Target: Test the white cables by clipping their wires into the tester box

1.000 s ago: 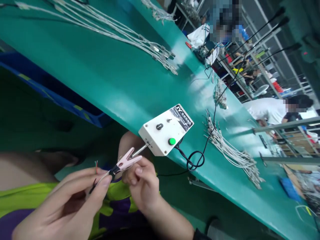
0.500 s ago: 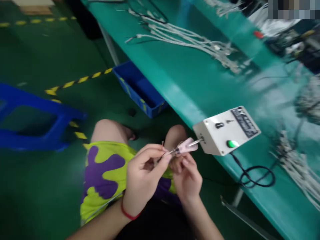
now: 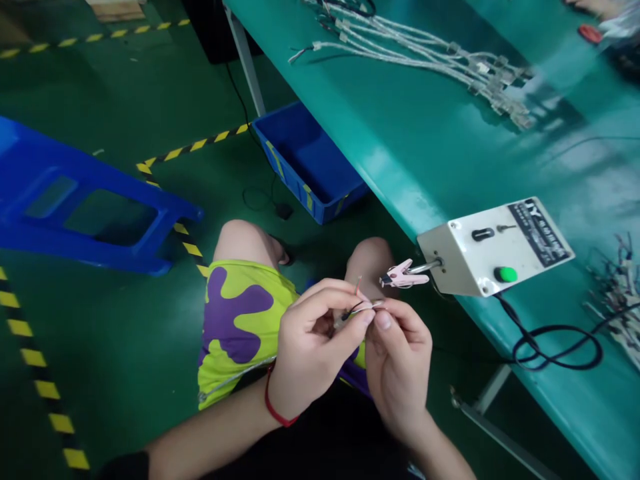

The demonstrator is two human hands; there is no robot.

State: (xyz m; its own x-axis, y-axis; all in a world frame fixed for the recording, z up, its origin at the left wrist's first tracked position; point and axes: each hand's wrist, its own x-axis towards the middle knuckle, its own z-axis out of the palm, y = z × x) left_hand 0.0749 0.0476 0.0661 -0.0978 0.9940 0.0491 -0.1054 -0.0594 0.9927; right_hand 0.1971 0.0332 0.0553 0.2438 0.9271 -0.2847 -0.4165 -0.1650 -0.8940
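My left hand pinches the end of a thin grey cable, whose small coloured wire tips stick up between my fingers. My right hand meets it fingertip to fingertip and grips the same wire ends. Both hands hover over my lap, just below a pink clip on a metal rod that projects from a white box with a green button. The clip holds nothing.
The white box sits on the edge of a teal bench; a black cord loops from it. Bundles of grey cables lie on the bench. A blue bin and a blue stool stand on the green floor.
The wire end has come out of the pink clip and my hands have dropped slightly below it. The view has swung left and down, showing more floor.
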